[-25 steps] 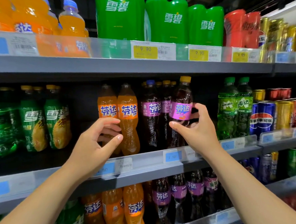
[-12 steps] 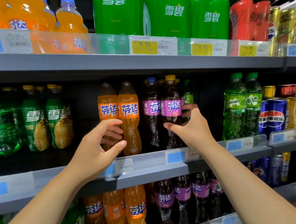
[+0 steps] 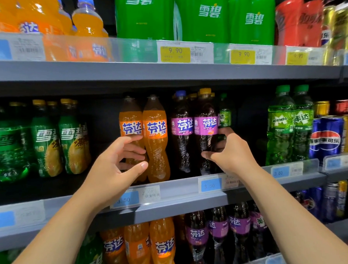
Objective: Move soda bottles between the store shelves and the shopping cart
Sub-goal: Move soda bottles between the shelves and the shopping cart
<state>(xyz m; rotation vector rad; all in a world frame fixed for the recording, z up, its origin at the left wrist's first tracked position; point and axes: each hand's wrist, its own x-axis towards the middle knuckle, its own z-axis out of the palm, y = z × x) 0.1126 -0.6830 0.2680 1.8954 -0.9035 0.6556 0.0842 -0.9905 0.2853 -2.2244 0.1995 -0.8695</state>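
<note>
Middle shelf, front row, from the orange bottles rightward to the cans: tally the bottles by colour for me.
Orange bottles: 2
Purple-label bottles: 2, one gripped by the right hand
Green bottles: 2
Total: 6
A green-label bottle farther back is not counted.

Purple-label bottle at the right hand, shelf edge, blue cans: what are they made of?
Purple-label bottle: likely clear glossy plastic; dark drink shows through ribbed wall. Shelf edge: probably painted metal; flat matte grey. Blue cans: likely metal; glossy printed skin with highlights.
</note>
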